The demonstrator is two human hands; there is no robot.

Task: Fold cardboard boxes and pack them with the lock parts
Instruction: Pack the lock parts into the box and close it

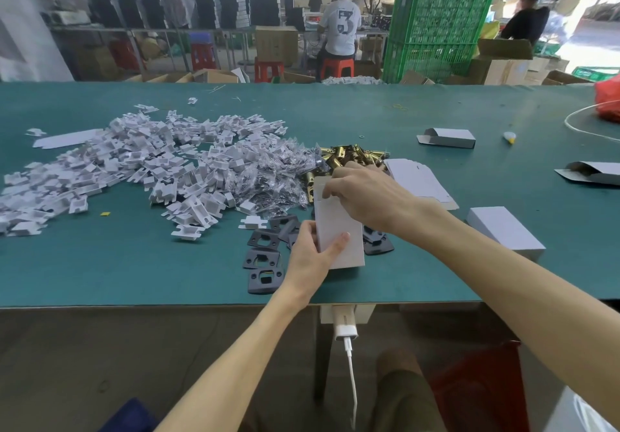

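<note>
A small white cardboard box stands on the green table near its front edge. My left hand grips its lower left side, thumb across the front. My right hand is at the box's top end, fingers curled on the upper flap. Black strike plates lie left of the box and under it. Brass latch parts are piled just behind it. A heap of small plastic bags of screws sits left of the brass parts, beside a big heap of white card inserts.
A closed white box lies to the right. Flat box blanks lie behind my right hand. Two open-ended boxes rest farther right. A red bag sits at the far right edge. People work at benches beyond the table.
</note>
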